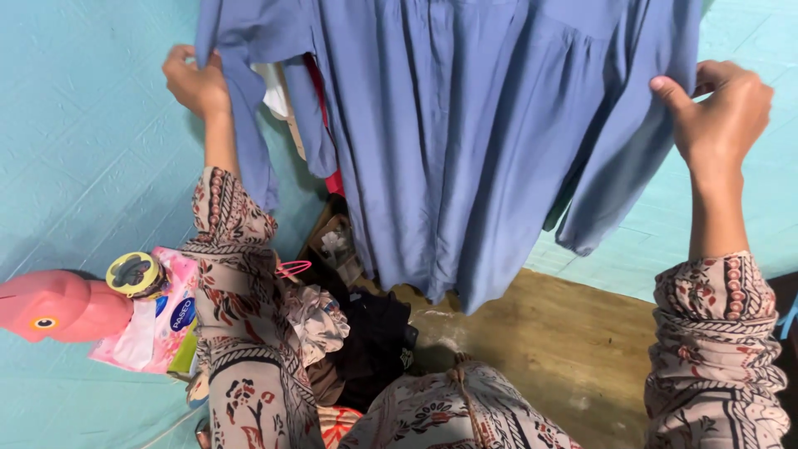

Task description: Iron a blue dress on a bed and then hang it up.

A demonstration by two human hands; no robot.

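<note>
Blue garment (465, 141) stretched between left hand (195, 83) and right hand (719, 112).

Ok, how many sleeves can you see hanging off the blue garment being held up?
2. One sleeve hangs by the left hand; the other sleeve hangs below the right hand. Both hands pinch the blue garment.

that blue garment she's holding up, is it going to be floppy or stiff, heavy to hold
Probably floppy: the blue garment hangs in soft vertical folds and its sleeves dangle limp. Likely light for its size, since the left hand and right hand hold it up by a pinch of cloth at each edge. It looks smooth, so it might slip from a loose pinch.
</note>
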